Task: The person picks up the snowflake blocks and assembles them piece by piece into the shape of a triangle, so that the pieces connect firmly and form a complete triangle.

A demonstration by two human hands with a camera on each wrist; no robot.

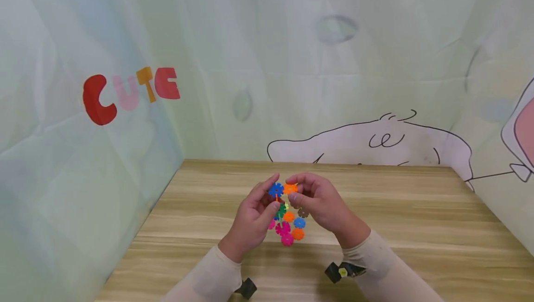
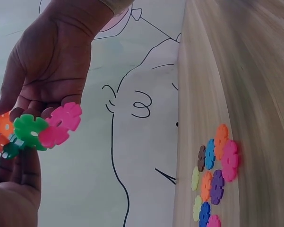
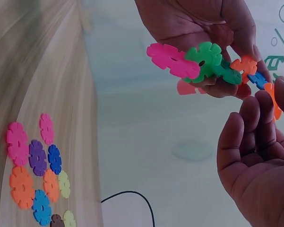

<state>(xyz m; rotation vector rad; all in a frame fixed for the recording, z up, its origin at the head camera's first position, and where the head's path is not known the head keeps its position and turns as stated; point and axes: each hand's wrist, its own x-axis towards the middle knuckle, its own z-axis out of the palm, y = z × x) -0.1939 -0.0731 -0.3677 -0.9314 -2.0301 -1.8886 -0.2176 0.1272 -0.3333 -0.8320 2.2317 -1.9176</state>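
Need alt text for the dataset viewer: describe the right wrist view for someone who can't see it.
Two hands hold a chain of joined plastic snowflake discs in the air: the left hand grips it from above, and the right hand pinches an orange disc at its end. More loose discs lie on the wooden table below.

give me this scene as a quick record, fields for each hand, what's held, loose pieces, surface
left hand: left hand grips a joined chain of snowflake discs, pink, green, orange and blue
right hand: right hand pinches an orange disc against the chain's blue end
loose pieces: loose discs lie flat on the table below the hands; pink, orange, blue, purple, pale yellow, brown
surface: wooden table
backdrop: printed sheet with cartoon outline and the letters CUTE
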